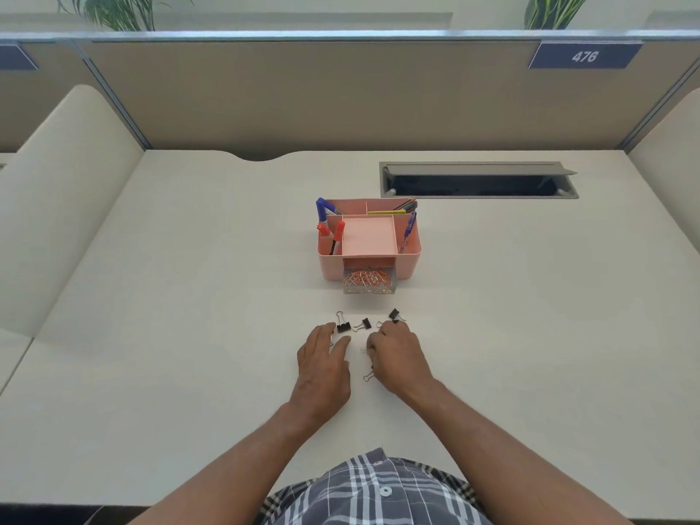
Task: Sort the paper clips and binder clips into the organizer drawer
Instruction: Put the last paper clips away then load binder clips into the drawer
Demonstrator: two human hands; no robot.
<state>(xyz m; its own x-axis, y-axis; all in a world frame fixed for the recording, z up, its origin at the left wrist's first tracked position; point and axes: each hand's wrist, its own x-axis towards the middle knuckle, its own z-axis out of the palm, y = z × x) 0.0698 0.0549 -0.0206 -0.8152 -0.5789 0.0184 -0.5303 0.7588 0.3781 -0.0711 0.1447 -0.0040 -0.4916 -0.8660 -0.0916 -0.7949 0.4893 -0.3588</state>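
Note:
A pink desk organizer (409, 259) stands mid-desk. Its clear drawer (369, 284) is pulled out and holds orange and silver paper clips. Black binder clips lie in front of it: one (342, 325) by my left fingertips, one (364, 323) in the middle, one (394, 315) just beyond my right hand. My left hand (325, 359) lies flat on the desk, fingers straight, beside the left clip. My right hand (397, 354) is curled over the desk; a binder clip's wire handle (368, 376) sticks out from under it. What its fingers hold is hidden.
The organizer's top compartments hold blue and red markers (328, 229) and pencils. An open grey cable hatch (479, 180) lies behind it to the right. A beige partition closes the desk's far edge. White desk surface spreads on both sides.

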